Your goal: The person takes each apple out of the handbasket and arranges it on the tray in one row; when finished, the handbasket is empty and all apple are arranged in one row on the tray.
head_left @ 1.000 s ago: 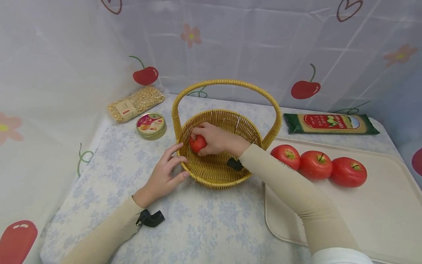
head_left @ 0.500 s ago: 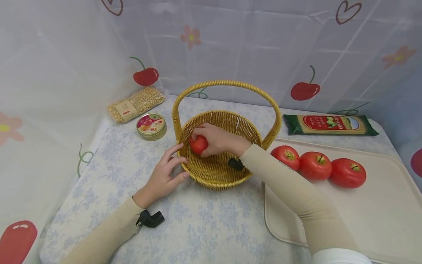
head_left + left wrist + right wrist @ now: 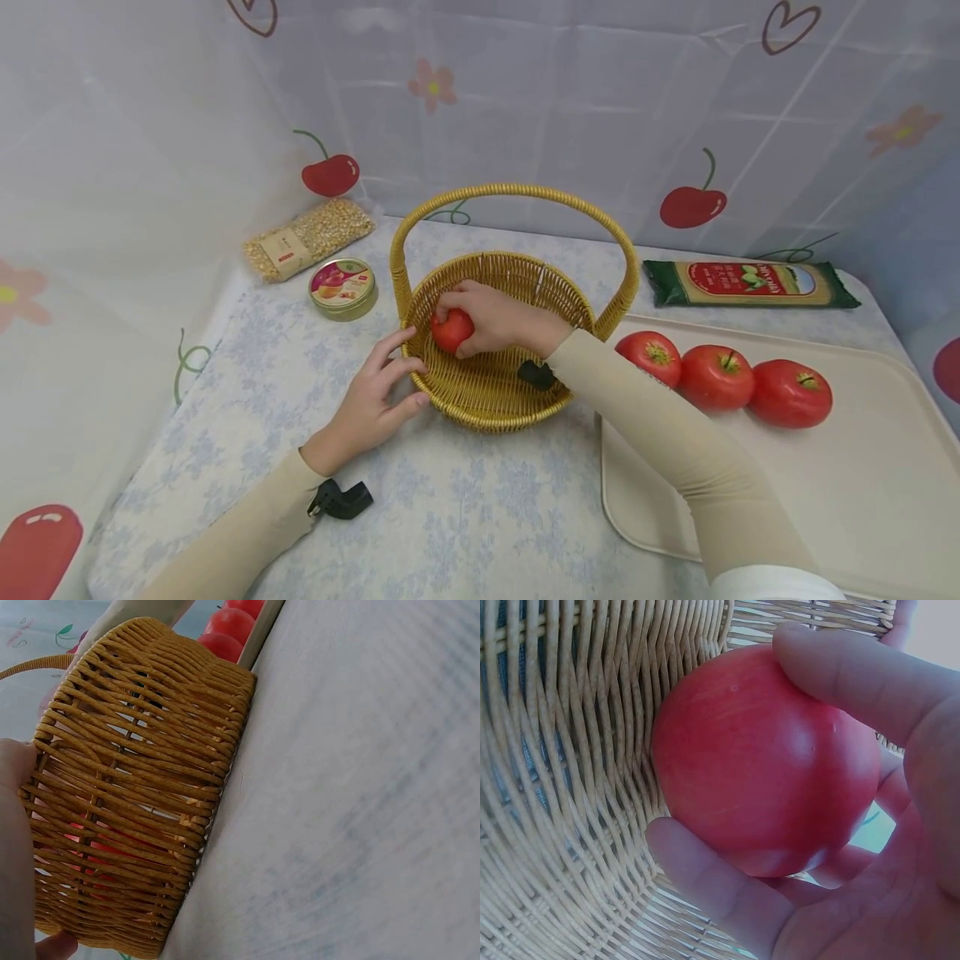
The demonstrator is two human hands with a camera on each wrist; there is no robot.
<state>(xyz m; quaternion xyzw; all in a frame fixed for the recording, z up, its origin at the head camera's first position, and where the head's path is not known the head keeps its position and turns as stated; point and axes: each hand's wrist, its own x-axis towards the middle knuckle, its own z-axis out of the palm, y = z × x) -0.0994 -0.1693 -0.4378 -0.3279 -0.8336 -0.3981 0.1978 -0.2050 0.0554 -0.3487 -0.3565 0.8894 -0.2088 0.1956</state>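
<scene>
A red apple [image 3: 452, 331] lies against the inner left wall of the yellow wicker basket [image 3: 495, 417]. My right hand [image 3: 491, 318] reaches into the basket and grips this apple, thumb and fingers spread round its sides in the right wrist view, where the apple [image 3: 765, 761] nearly touches the weave. My left hand [image 3: 375, 392] holds the basket's left rim, fingertips over the edge and thumb at the front. The left wrist view shows the basket's outer side [image 3: 135, 795], with red showing through the gaps.
Three red apples [image 3: 717, 377] sit in a row on the beige tray [image 3: 787, 492] at right. Behind it lies a green-ended pasta packet [image 3: 750, 283]. Left of the basket stand a round tin [image 3: 342, 289] and a bag of corn kernels [image 3: 309, 239]. The tall handle [image 3: 517, 190] arches over the basket.
</scene>
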